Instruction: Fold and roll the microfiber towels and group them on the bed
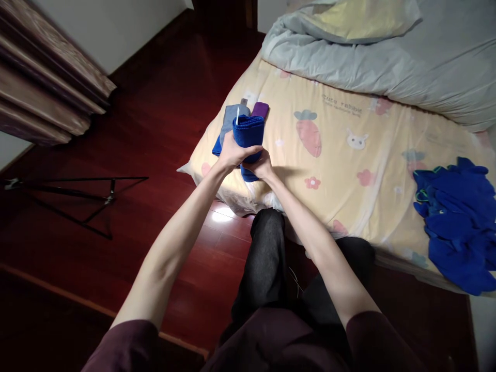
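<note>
— Which writing can you read from where we stand?

— On the yellow bed sheet [333, 199], in its far half, I read "Cute rabbit" in dark letters. There is a smaller line under it, but I cannot read this one. A white label [237, 116] stands at the left edge of the folded blue cloth [249, 135]; what it says, I cannot tell.

— And where exactly is this blue cloth?

— It is above the near left corner of the sheet, upright, between the two hands. The left hand [232, 153] is clamped on its left side, with the thumb across the front. The right hand [261, 164] grips it lower, from the right. The hands are close together on the cloth.

— What is around them?

— Just beyond lies a grey cloth [230, 118], partly hidden by the blue one, with a small tag [244, 102] at its far end. A purple cloth [260, 109] is beside it, to the right. Near the right edge there is a crumpled blue heap [461, 227], and a pale quilt [329, 64] covers the far side.

— And on the floor [155, 124]?

— To the left, a black tripod [109, 198] spreads its legs; behind it hangs a shiny curtain [58, 67].
</note>
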Demonstrator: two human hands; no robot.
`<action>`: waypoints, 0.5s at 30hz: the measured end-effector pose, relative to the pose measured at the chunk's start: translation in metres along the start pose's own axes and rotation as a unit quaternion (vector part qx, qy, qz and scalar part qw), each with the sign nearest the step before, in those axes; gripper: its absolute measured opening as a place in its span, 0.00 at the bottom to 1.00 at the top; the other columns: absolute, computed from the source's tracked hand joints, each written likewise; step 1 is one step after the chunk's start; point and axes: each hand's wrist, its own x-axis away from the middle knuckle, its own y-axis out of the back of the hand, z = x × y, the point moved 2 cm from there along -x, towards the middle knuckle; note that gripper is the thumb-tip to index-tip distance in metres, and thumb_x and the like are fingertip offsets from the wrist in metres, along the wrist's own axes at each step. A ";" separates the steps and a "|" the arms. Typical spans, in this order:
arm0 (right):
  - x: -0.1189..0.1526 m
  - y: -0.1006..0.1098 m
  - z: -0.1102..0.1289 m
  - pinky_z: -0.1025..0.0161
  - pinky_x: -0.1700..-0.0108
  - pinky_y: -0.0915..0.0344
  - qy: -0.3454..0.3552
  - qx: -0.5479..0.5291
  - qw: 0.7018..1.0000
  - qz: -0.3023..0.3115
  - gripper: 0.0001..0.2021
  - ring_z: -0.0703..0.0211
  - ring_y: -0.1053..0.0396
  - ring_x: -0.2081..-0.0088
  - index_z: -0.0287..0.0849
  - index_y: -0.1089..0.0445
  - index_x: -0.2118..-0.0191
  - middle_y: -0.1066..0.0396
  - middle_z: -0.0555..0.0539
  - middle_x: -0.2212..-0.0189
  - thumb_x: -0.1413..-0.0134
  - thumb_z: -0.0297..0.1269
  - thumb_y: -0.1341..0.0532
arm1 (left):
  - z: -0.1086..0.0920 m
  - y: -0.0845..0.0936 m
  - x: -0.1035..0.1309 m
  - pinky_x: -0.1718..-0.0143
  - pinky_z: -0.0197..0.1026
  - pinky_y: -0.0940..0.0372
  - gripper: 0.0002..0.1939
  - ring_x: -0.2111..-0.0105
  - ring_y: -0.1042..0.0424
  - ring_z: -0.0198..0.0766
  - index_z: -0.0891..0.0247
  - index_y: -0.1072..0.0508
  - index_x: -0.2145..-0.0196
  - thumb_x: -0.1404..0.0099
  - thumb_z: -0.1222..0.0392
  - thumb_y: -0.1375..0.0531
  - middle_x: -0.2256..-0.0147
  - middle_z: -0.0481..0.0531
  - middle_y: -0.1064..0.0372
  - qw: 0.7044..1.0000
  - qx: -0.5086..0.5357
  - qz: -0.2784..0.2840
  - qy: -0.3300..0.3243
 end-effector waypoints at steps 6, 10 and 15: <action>-0.001 0.001 0.001 0.56 0.53 0.21 -0.009 0.006 1.000 0.001 0.23 0.53 0.24 0.58 0.45 0.31 0.61 0.23 0.51 0.63 0.62 0.41 0.22 | 0.003 0.002 -0.004 0.54 0.51 0.25 0.26 0.59 0.26 0.47 0.62 0.29 0.64 0.58 0.58 0.22 0.66 0.51 0.30 1.000 0.006 0.002 0.008; -0.001 0.001 -0.003 0.56 0.53 0.22 0.001 0.010 1.000 -0.001 0.24 0.55 0.25 0.59 0.42 0.30 0.59 0.22 0.49 0.61 0.60 0.43 0.22 | 0.005 0.001 -0.003 0.51 0.53 0.26 0.29 0.56 0.25 0.49 0.64 0.29 0.61 0.57 0.57 0.22 0.62 0.53 0.28 1.000 -0.004 0.006 -0.003; -0.004 -0.003 -0.004 0.55 0.47 0.22 0.011 0.025 1.000 0.009 0.30 0.52 0.24 0.53 0.42 0.29 0.52 0.22 0.48 0.57 0.58 0.47 0.21 | 0.008 0.001 -0.011 0.42 0.56 0.29 0.40 0.48 0.26 0.52 0.67 0.29 0.49 0.56 0.52 0.20 0.52 0.58 0.26 0.999 -0.031 0.023 -0.019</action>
